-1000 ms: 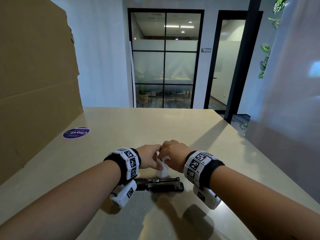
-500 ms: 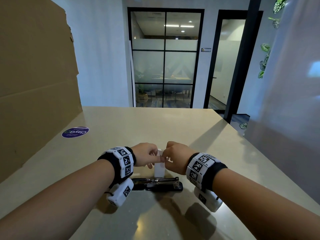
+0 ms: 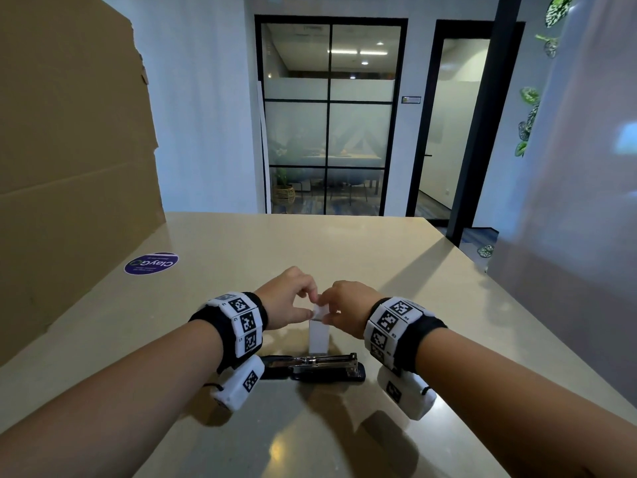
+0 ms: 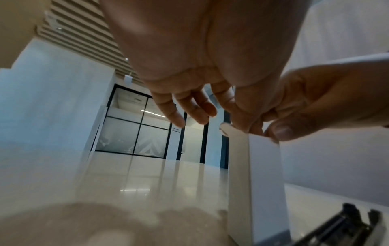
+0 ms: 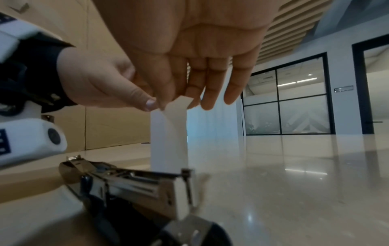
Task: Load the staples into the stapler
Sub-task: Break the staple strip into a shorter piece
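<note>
My left hand [image 3: 287, 301] and my right hand [image 3: 346, 309] both pinch the top flap of a small white cardboard staple box [image 3: 318, 336], which stands upright on the smooth, glossy beige desk [image 3: 344, 257]. The box is plain and rectangular, and what is inside is hidden. Just beside it, toward the near edge of the desk, the black stapler [image 3: 312, 367] lies open, with its shiny metal channel on top. My left wrist device covers its left end.
</note>
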{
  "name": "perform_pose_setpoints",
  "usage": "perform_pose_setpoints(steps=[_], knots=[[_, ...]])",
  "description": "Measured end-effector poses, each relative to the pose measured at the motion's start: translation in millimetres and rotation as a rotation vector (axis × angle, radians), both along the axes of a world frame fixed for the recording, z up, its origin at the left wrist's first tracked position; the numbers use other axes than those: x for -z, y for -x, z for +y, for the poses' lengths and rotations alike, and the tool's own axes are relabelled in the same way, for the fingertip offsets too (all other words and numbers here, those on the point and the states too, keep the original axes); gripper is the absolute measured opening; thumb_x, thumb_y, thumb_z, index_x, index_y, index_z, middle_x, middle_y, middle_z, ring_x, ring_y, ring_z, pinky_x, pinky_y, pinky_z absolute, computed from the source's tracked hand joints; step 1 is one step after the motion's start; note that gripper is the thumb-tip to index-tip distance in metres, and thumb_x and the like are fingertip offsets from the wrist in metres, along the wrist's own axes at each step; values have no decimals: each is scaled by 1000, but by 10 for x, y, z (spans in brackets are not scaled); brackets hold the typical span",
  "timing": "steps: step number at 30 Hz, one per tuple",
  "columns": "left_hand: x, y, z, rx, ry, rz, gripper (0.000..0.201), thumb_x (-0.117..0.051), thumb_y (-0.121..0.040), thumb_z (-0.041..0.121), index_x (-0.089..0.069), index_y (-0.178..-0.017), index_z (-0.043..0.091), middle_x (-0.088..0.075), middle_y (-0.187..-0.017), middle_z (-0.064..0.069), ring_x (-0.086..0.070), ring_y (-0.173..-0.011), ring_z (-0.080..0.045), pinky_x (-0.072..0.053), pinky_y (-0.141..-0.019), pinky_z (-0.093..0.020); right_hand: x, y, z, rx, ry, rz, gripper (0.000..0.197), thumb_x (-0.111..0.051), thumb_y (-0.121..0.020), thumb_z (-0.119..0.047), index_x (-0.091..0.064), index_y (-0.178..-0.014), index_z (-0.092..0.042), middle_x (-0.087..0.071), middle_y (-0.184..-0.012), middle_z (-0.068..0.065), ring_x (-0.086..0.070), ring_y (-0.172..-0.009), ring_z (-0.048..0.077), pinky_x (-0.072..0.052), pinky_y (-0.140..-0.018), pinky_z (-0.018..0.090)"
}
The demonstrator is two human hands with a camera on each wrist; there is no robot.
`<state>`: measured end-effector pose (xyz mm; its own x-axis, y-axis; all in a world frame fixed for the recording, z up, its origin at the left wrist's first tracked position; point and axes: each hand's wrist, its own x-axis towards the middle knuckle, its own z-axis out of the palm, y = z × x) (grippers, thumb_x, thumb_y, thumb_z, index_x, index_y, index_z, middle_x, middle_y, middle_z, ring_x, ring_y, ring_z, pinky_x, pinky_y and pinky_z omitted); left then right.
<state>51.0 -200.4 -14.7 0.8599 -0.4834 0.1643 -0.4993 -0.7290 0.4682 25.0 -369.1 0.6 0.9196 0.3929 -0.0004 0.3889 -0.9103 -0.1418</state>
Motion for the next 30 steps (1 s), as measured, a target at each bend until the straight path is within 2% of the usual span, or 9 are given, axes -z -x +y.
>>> perform_pose_setpoints(steps=[3, 6, 8, 11, 14, 16, 19, 23, 30], knots=[[-20, 2, 1, 45, -71, -54, 12, -71, -80, 18, -68, -92, 21, -47, -106, 4, -51, -103, -14, -41, -96, -28, -24, 19, 19, -15, 9, 7, 32, -59, -91, -29, -65, -121, -20, -55, -123, 10, -53, -115, 28, -45, -99, 38], [-11, 5, -5, 74, -132, -47, 15, -67, -85, 24, -73, -96, 16, -59, -110, 1, -57, -104, -15, -43, -95, -28, -64, 12, 64, -17, 78, 11, 30, -57, -92, -26, -66, -120, -20, -63, -121, 10, -57, -114, 29, -48, -97, 38], [1, -1, 7, 60, -133, -23, 19, -67, -85, 29, -75, -98, 18, -61, -101, 5, -58, -96, -12, -47, -91, -29, -83, -1, 83, -16, 104, -8, 30, -56, -92, -24, -65, -121, -19, -68, -119, 7, -60, -112, 27, -50, -95, 37], [10, -10, 19, 27, -104, 3, 18, -70, -83, 26, -76, -98, 18, -60, -91, 10, -59, -87, -7, -51, -88, -29, -68, -2, 67, 2, 49, -22, 28, -60, -90, -20, -64, -117, -18, -69, -118, 5, -61, -110, 26, -50, -92, 34], [9, -12, 21, -23, -28, 53, 14, -75, -79, 22, -76, -92, 19, -65, -82, 12, -62, -80, -6, -52, -82, -25, -46, 8, 55, 8, 33, -27, 20, -59, -89, -19, -66, -108, -20, -68, -115, 5, -62, -108, 27, -49, -86, 32], [2, -5, 19, -43, 13, 93, 7, -77, -76, 21, -73, -81, 25, -67, -75, 13, -63, -74, -5, -52, -78, -22, -58, 24, 64, 2, 83, 34, 26, -54, -91, -14, -67, -112, -22, -62, -121, 5, -59, -112, 28, -47, -86, 32], [-16, -9, 12, -48, 23, 118, 20, -78, -75, 20, -64, -66, 32, -68, -75, 12, -65, -77, -9, -54, -82, -27, -51, 70, 80, -55, 156, 78, 40, -50, -90, -5, -63, -122, -24, -49, -127, 10, -48, -120, 30, -43, -93, 36], [-28, -2, 9, -48, 18, 112, 25, -78, -75, 19, -61, -62, 31, -63, -68, 15, -60, -69, -5, -52, -79, -28, -24, 102, 108, -58, 208, 73, 41, -48, -91, -8, -59, -126, -27, -44, -129, 11, -41, -123, 32, -43, -99, 40], [-26, 7, -12, -34, -25, 92, 24, -77, -76, 20, -60, -63, 29, -60, -67, 14, -55, -63, -1, -45, -67, -18, -27, 80, 128, -45, 203, 68, 42, -49, -90, -6, -59, -124, -28, -44, -131, 9, -42, -123, 31, -45, -100, 44]])
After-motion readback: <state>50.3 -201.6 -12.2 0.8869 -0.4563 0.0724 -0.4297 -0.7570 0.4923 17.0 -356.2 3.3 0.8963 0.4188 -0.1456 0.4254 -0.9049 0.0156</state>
